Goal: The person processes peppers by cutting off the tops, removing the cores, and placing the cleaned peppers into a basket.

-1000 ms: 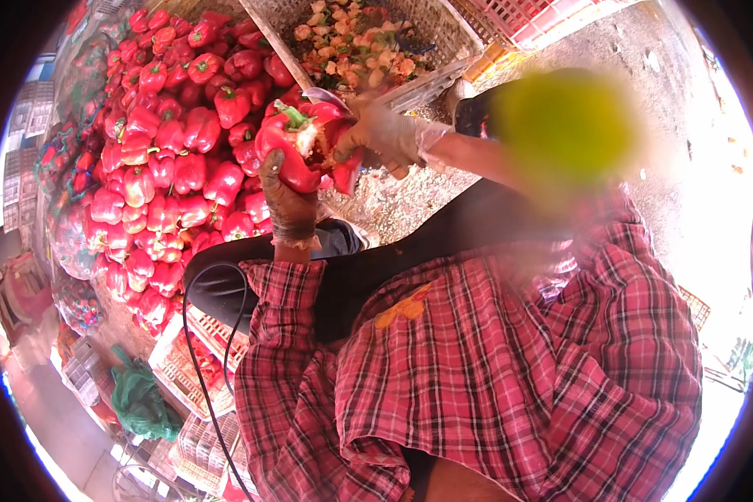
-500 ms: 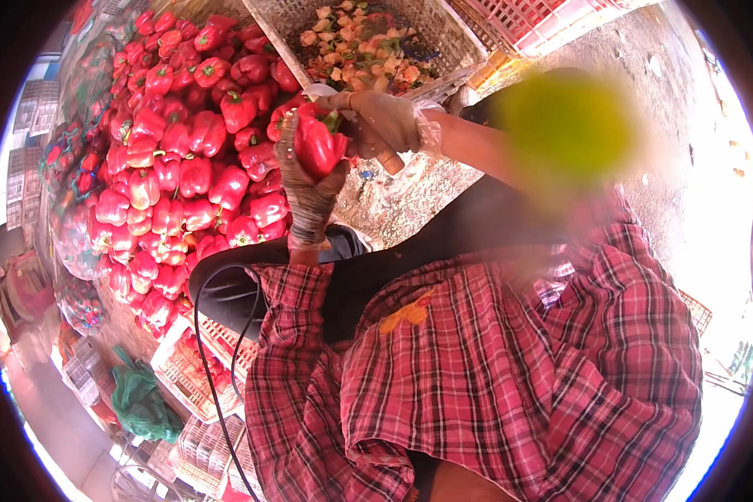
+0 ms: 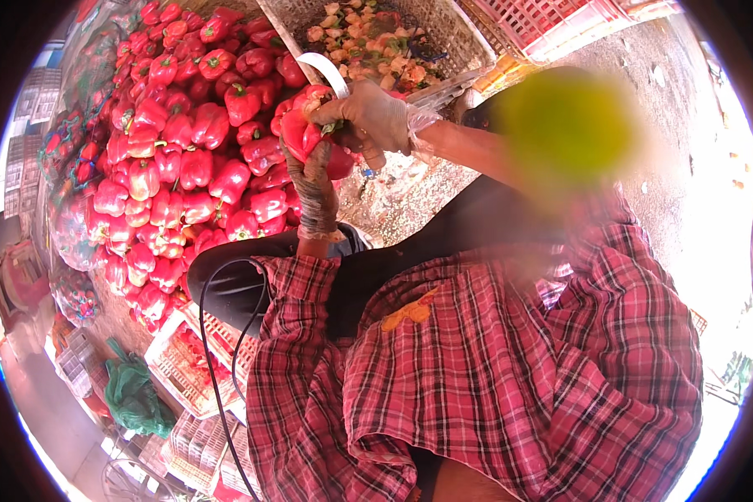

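Note:
My left hand [image 3: 314, 188], in a thin stained glove, is closed around a red bell pepper [image 3: 297, 130] in front of the pepper heap. More red skin shows below my right fingers; whether it is the same pepper I cannot tell. My right hand [image 3: 381, 117], also gloved, presses against the pepper's stem side. From its fist rises a pale, curved blade [image 3: 330, 71], apparently of a knife, whose handle is mostly hidden in the fingers. The fingertips of both hands nearly meet at the pepper's green stem.
A large heap of red bell peppers [image 3: 176, 167] lies to the left. A pale plastic crate [image 3: 485, 63] at the far side holds pepper cores [image 3: 368, 42]. Beyond it stands a red crate [image 3: 552, 25]. A green bag [image 3: 138, 397] and more crates [image 3: 188, 372] are at lower left.
The pepper has turned and tilted in my left hand. My right hand has shifted slightly left and down, and the curved blade now stands up plainly above it.

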`<state>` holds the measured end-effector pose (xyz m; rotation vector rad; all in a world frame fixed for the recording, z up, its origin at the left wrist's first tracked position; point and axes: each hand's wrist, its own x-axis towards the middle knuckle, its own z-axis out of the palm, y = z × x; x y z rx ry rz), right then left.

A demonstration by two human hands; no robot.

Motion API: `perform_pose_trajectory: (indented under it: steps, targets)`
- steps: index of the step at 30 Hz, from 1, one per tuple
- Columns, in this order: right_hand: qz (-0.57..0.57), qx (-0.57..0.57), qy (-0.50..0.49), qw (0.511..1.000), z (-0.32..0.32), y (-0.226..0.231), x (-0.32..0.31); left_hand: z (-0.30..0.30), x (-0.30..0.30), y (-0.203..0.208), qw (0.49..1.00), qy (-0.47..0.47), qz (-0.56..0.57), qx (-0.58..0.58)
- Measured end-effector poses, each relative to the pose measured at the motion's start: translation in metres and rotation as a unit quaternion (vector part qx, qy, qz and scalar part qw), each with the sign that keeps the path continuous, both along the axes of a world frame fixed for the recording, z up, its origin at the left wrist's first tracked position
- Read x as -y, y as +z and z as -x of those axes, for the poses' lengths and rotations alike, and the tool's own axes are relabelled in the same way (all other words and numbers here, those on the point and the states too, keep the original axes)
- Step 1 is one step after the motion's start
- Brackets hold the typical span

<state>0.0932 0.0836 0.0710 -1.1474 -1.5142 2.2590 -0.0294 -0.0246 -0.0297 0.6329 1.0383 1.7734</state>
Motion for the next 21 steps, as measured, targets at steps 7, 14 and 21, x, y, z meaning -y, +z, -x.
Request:
perform_pose_trajectory:
  steps: [7,14,21]
  targets:
    - [0.135,-0.189,0.046,0.972,0.004,-0.056,-0.013,0.006,0.011,0.001,0.999,-0.021,0.022,-0.034]
    - [-0.11,-0.003,0.143,0.984,0.004,-0.045,-0.022,0.004,0.009,0.019,0.997,-0.057,0.011,0.041]
    - [-0.034,-0.011,0.15,0.988,-0.01,-0.014,-0.024,0.009,0.013,0.026,0.997,-0.073,0.033,0.013]
